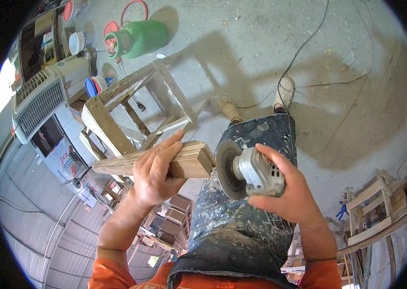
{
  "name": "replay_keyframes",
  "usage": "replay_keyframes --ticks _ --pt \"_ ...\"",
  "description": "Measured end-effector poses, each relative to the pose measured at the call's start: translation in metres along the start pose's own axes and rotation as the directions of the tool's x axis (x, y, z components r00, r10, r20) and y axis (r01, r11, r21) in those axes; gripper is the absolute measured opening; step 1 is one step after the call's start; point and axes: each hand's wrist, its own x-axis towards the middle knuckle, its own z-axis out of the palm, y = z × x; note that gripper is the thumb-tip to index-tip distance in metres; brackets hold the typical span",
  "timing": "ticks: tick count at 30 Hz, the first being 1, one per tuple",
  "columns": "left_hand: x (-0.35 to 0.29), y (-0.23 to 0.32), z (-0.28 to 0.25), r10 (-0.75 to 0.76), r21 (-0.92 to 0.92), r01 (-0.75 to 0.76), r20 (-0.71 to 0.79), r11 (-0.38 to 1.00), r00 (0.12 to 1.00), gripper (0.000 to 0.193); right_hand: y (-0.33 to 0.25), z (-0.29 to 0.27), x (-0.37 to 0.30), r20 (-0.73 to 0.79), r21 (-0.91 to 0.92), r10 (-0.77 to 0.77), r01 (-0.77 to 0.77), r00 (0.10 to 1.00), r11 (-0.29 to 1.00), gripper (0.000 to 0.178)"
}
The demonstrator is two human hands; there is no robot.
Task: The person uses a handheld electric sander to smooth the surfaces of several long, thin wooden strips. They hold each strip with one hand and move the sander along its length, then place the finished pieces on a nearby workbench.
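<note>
My left hand (pixel 153 171) is wrapped over a wooden piece (pixel 191 161) with a layered, moulded profile, its fingers across the top. The piece's far end rests toward a rough wooden stand (pixel 112 127) on the left. In my right hand (pixel 290 192) is an angle grinder (pixel 256 171), gripped around its grey metal body. The grinder's round disc (pixel 229 168) faces the right end of the wood, very close to it; whether they touch I cannot tell. Most of the grinder's rear is hidden by my hand.
A green gas cylinder (pixel 148 38) lies beyond the stand, near several buckets (pixel 77 43). An air cooler (pixel 39 98) stands at far left. A black cord (pixel 304 45) runs over the concrete floor by my shoes (pixel 285 91). Wooden frames (pixel 369 212) stand at right.
</note>
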Motion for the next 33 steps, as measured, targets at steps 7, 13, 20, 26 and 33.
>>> replay_keyframes --ticks 7,13,20,26,33 --pt "0.005 0.008 0.002 0.003 0.045 -0.002 -0.031 0.999 1.0 0.07 0.011 -0.011 0.005 -0.106 0.19 0.029 -0.008 0.994 0.982 0.094" --pt "0.014 0.01 -0.002 0.004 0.045 -0.004 -0.015 0.999 1.0 0.075 -0.013 -0.013 0.008 -0.034 0.231 -0.03 0.038 0.999 0.972 0.094" --pt "0.006 0.008 -0.001 0.015 0.018 -0.014 -0.008 1.0 1.0 0.077 -0.006 -0.02 0.007 -0.097 0.25 -0.003 0.027 0.995 0.968 0.094" --pt "-0.009 0.0 0.003 0.03 0.039 -0.029 -0.024 0.999 0.999 0.073 -0.006 -0.028 0.0 -0.143 0.288 0.061 -0.017 0.988 0.957 0.096" --pt "-0.016 -0.007 -0.002 0.017 0.028 -0.017 -0.001 0.999 1.0 0.075 -0.001 -0.033 -0.001 -0.176 0.325 0.046 0.014 0.983 0.945 0.095"
